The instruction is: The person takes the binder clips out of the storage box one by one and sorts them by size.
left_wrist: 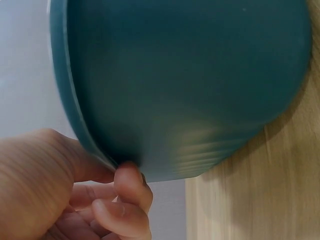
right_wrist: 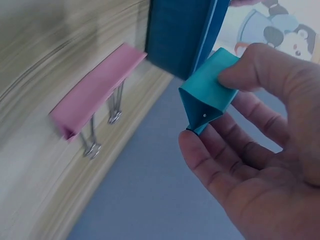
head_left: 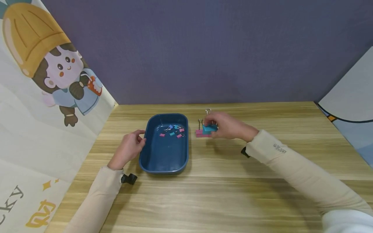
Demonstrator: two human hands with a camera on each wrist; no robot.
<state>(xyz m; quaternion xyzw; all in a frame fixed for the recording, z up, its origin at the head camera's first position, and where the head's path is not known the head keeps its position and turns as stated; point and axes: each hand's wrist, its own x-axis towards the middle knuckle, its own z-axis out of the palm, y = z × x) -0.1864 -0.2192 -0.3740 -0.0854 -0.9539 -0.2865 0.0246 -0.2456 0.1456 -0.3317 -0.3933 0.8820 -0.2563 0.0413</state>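
Observation:
My right hand point(head_left: 228, 125) holds a large teal binder clip point(right_wrist: 209, 79) by its body, thumb on one side and fingers on the other. In the right wrist view the clip is raised over the table. Beneath it in the head view lies a large pink binder clip point(right_wrist: 97, 90) with its two wire handles sticking out toward the far side. At the left side of a dark blue plastic bin point(head_left: 163, 157), my left hand point(head_left: 129, 147) pinches the rim between thumb and forefinger. Several small binder clips point(head_left: 172, 133), pink, teal and purple, lie inside the bin's far half.
The wood-grain table point(head_left: 221, 197) ends at a purple-grey panel point(head_left: 204, 55) at the back. A white printed sheet with a cartoon figure point(head_left: 67, 68) hangs along the left side. Another printed panel point(head_left: 352, 97) borders the right edge.

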